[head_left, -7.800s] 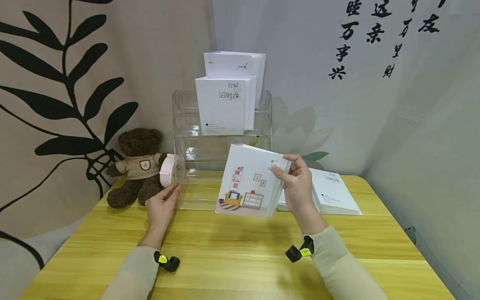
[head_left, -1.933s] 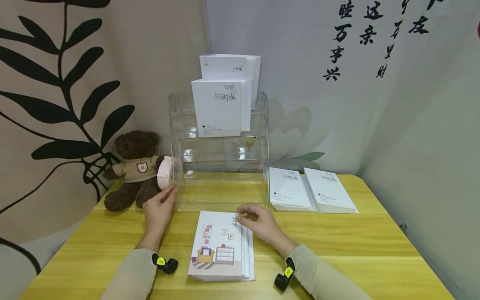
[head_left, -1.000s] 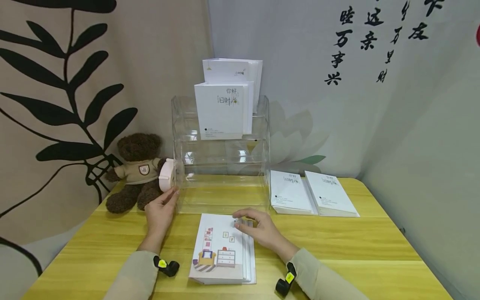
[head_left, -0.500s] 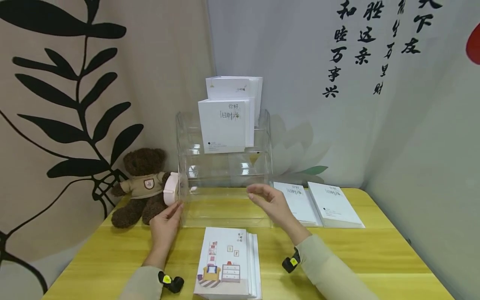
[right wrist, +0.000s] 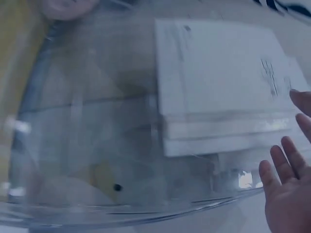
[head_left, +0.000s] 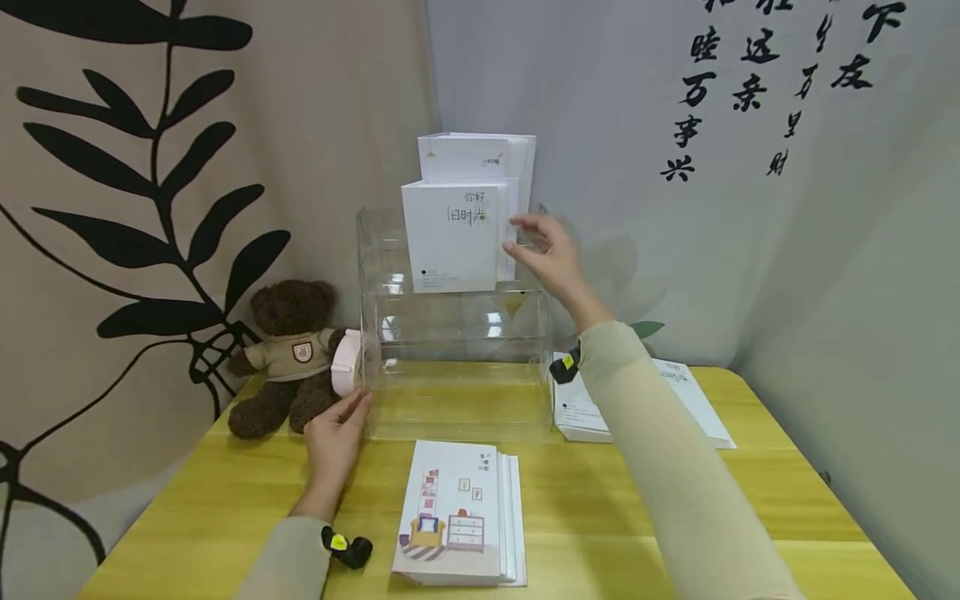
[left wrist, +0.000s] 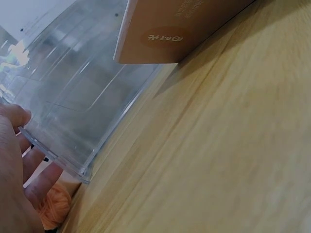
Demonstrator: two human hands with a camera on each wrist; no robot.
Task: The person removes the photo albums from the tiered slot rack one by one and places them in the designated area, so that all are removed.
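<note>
A clear plastic tiered rack (head_left: pixel 457 329) stands on the table. My left hand (head_left: pixel 335 446) pinches its left front edge, with the thumb (left wrist: pixel 17 115) on one side of the panel and the fingers behind it. White books (head_left: pixel 450 237) stand upright in an upper tier, and taller ones (head_left: pixel 461 157) rise behind them. My right hand (head_left: pixel 553 258) is at the right side of the front books, thumb and fingers apart and nothing between them. In the right wrist view its spread fingers (right wrist: pixel 279 165) are beside the books' edges.
A stack of books (head_left: pixel 450 517) with a furniture drawing on top lies in front of the rack. More books (head_left: pixel 592 412) lie at the right, partly behind my sleeve. A brown teddy bear (head_left: pixel 288 367) sits left, beside a pink round object (head_left: pixel 347 364).
My right hand has laid the illustrated books on the table, let go of them, and moved up to the books in the rack. The left hand has stayed on the rack's edge.
</note>
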